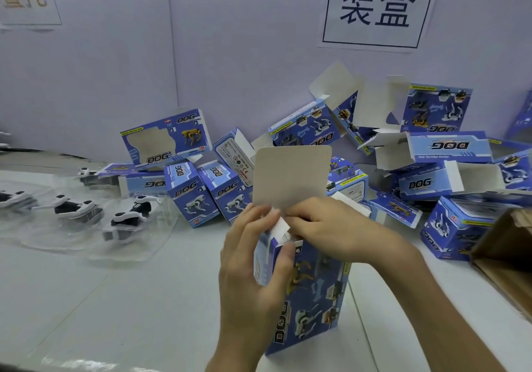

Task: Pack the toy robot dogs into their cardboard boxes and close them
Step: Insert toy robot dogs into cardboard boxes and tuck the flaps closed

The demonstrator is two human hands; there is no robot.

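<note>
A blue "DOG" cardboard box (311, 294) stands upright on the white table in front of me. Its big top flap (292, 177) sticks straight up, open. My left hand (253, 271) grips the box's left side, thumb on its front near the top. My right hand (331, 227) lies over the box's open mouth, fingers curled onto a small white side flap (280, 227). What is inside the box is hidden. Several white-and-black toy robot dogs (129, 216) in clear plastic trays lie at the left.
A heap of blue boxes (417, 152), some closed, some with open flaps, runs along the back wall and right side. A brown carton (506, 259) sits at the right edge. Paper signs hang on the wall behind.
</note>
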